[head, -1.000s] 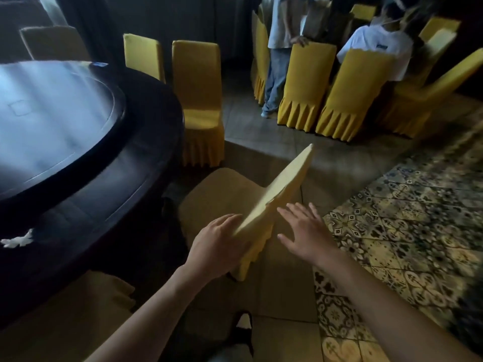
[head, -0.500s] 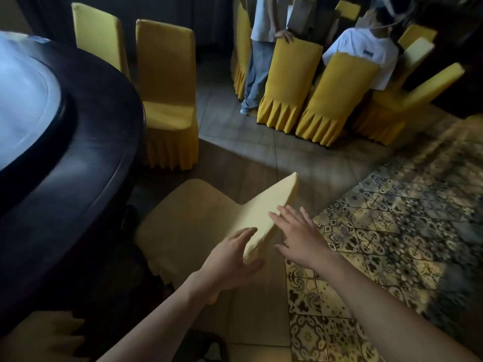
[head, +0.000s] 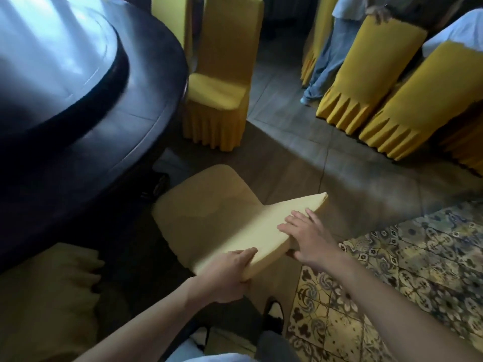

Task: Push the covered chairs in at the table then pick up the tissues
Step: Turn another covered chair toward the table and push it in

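A pale yellow covered chair [head: 209, 212] stands just below me, its seat pointing toward the dark round table [head: 109, 142]. My left hand [head: 227, 275] grips the near end of the chair's back top edge, fingers curled over it. My right hand [head: 305, 236] lies on the same edge further right, fingers spread over the top and thumb under. The seat's front sits close to the table rim. No tissues are in view.
Another covered chair [head: 219, 95] stands pushed near the table further round. A third chair's cover [head: 47, 296] shows at lower left. Beyond the tiled aisle, several yellow chairs [head: 366, 82] and two people [head: 332, 48] stand. Patterned floor tiles [head: 392, 283] lie to my right.
Both hands closed onto the chair's back edge; the left went from resting flat to gripping. The chair has shifted toward the table and the view has moved closer over it.
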